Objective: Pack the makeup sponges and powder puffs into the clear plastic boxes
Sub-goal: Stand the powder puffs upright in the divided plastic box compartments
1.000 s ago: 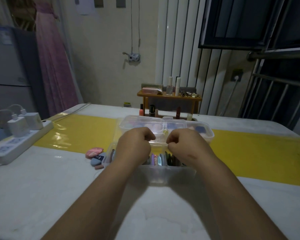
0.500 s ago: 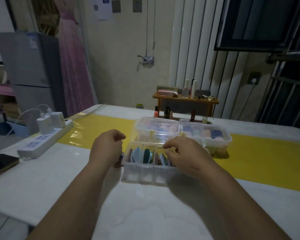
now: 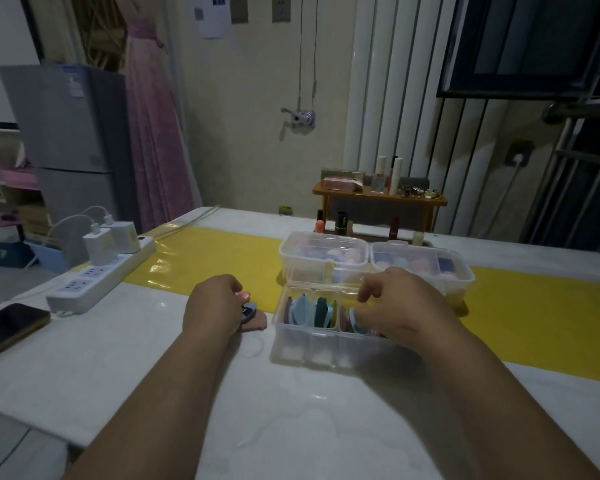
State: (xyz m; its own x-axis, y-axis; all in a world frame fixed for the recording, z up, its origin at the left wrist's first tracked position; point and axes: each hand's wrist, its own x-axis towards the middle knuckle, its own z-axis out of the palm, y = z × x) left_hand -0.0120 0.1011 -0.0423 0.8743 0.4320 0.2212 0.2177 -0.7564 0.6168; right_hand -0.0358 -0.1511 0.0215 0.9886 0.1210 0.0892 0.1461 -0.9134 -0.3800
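An open clear box [image 3: 305,348] stands near me with several flat puffs [image 3: 321,311] upright in its compartments. Behind it are two lidded clear boxes [image 3: 323,252] holding sponges. My right hand [image 3: 399,303] is over the near box's right compartment, with thumb and fingers curled around the puffs there. My left hand [image 3: 213,306] is just left of the box, fingers curled on a pink puff [image 3: 245,295]. A blue puff [image 3: 249,310] and a brownish-pink one [image 3: 257,322] lie under and beside that hand.
A white power strip [image 3: 97,275] with chargers lies at the left, and a dark phone [image 3: 7,325] sits near the table's left edge. A yellow runner [image 3: 208,261] crosses the table. Lipsticks and a small wooden shelf [image 3: 378,199] stand behind the boxes.
My left hand has left the boxes and moved left onto the loose puffs. My right hand has dropped into the near box's right compartment. The camera has turned left and tilted up.
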